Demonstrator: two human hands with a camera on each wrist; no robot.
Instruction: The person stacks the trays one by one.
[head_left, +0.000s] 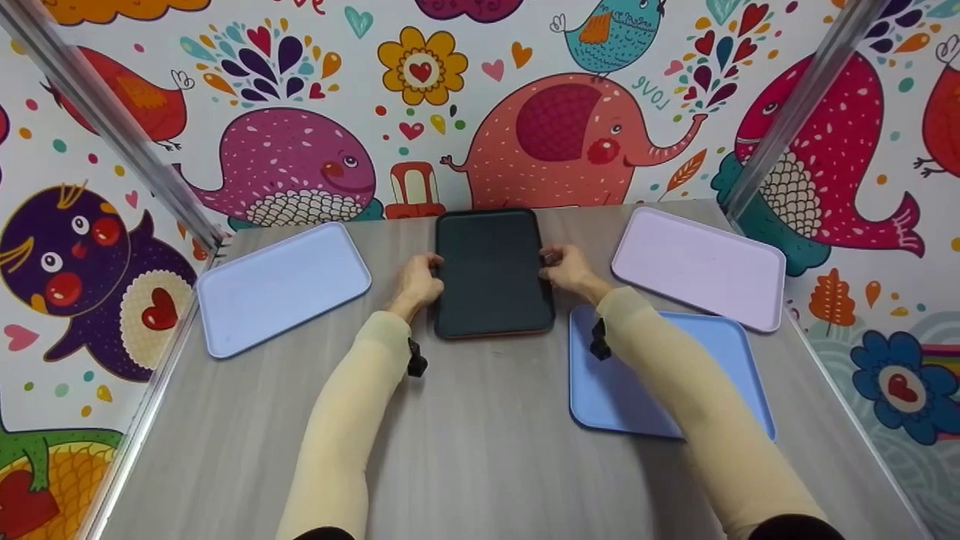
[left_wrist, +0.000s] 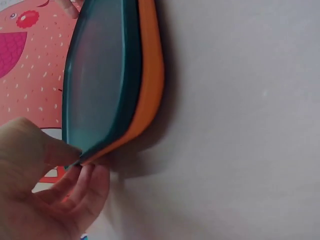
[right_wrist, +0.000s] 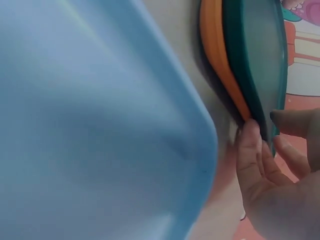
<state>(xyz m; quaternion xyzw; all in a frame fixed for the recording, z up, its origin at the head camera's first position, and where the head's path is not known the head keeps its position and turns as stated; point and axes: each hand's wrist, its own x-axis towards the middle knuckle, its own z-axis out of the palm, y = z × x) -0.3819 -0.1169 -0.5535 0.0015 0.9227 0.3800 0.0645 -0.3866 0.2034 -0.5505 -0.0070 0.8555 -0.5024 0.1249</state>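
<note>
A dark green tray [head_left: 493, 270] lies at the back middle of the table, stacked on an orange tray [left_wrist: 152, 65] whose rim shows beneath it in both wrist views. My left hand [head_left: 420, 282] pinches the left edge of the green tray, thumb at the top of the rim and fingers below. On the opposite side my right hand [head_left: 570, 270] holds the right edge between thumb and fingers. In the right wrist view its fingertips [right_wrist: 250, 130] reach the orange rim as well. The undersides of both trays are hidden.
At the back left lies a pale blue tray [head_left: 285, 289], turned at an angle. A lilac tray [head_left: 697, 266] sits at the back right, with a blue tray [head_left: 615, 386] in front of it, under my right forearm. Printed wall panels [head_left: 420, 135] close off the table's back and sides.
</note>
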